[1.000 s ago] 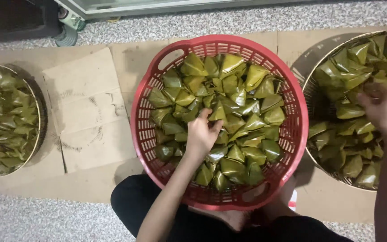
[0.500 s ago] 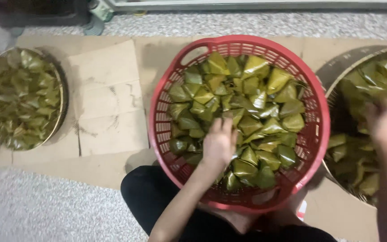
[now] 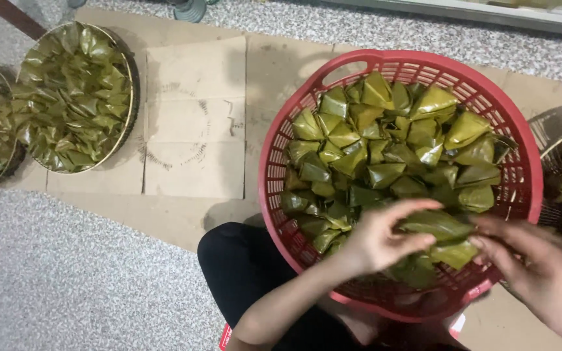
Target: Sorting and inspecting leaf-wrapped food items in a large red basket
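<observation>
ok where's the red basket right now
In the head view the red basket sits right of centre on the cardboard, full of leaf-wrapped parcels, just ahead of the person's lap. Both hands, left hand and right hand, reach over its near rim.

Only one camera is giving a view here. It is sitting on the person's head and is looking almost straight down at the floor in front of the knees. It is standing quite near: the round red plastic basket with green leaf parcels (image 3: pixel 521 162) is filling the middle and right part. The flat brown cardboard sheets (image 3: pixel 193 117) are lying left of it. The view is cutting off the round metal trays of leaf parcels (image 3: pixel 131 84) at both the left and right edges.
</observation>
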